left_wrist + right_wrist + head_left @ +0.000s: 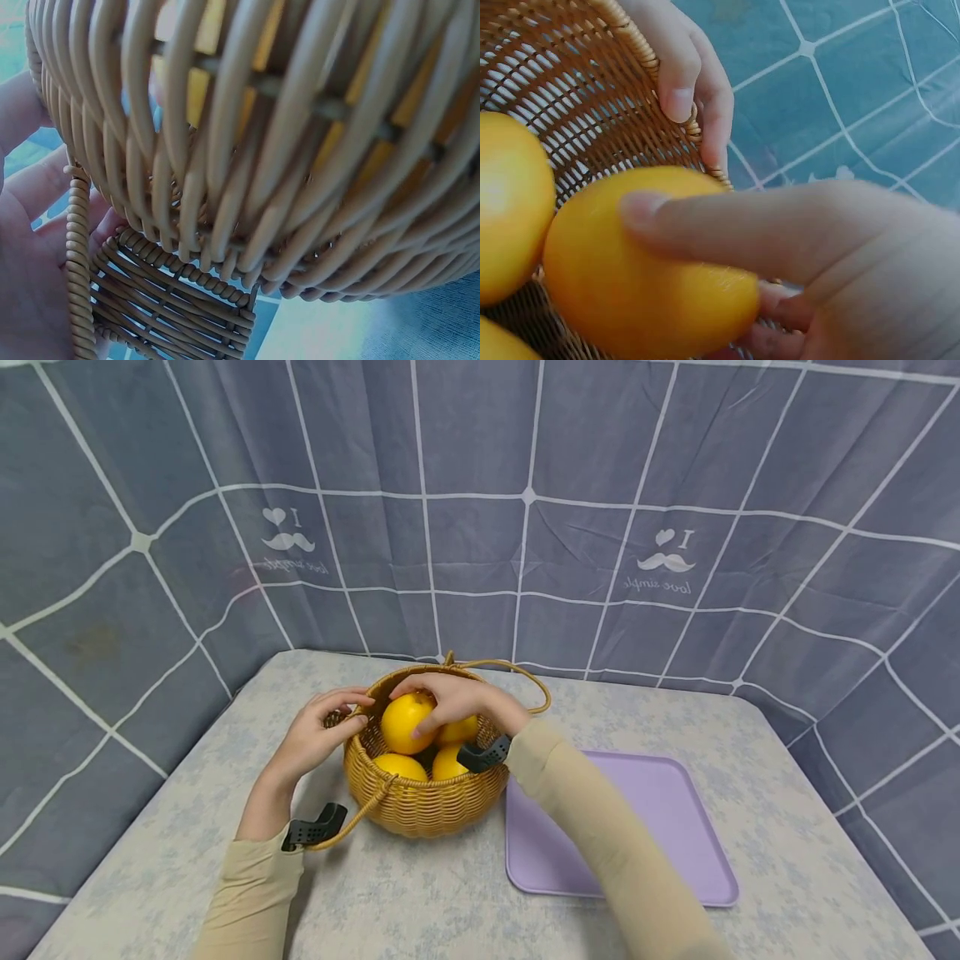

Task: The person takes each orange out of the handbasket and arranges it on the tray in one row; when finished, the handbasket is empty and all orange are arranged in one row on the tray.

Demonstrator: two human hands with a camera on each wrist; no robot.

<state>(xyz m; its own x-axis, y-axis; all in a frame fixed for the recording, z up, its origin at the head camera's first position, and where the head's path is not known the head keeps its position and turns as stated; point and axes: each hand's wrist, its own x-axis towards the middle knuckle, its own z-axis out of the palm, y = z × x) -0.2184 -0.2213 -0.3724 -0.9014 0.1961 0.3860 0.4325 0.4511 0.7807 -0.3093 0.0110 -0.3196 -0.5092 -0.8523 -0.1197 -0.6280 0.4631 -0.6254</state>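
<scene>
A round woven wicker basket (427,810) stands on the table with several oranges inside, among them a front-left orange (400,767). My left hand (318,731) grips its left rim; in the right wrist view the left thumb and fingers (681,103) lie over the edge. Inside the basket my right hand (453,693) holds an orange (405,724) at the upper left, its thumb across the top and fingertips on the far side. The left wrist view shows the basket wall (247,135) close up, with the left palm (30,262) beside it.
A flat purple tray (622,827) lies right of the basket, partly under the right forearm. One thin basket handle (536,681) leans out at the back right; the other (360,817) hangs towards the left wrist. A grey-blue checked curtain (480,543) hangs behind the table.
</scene>
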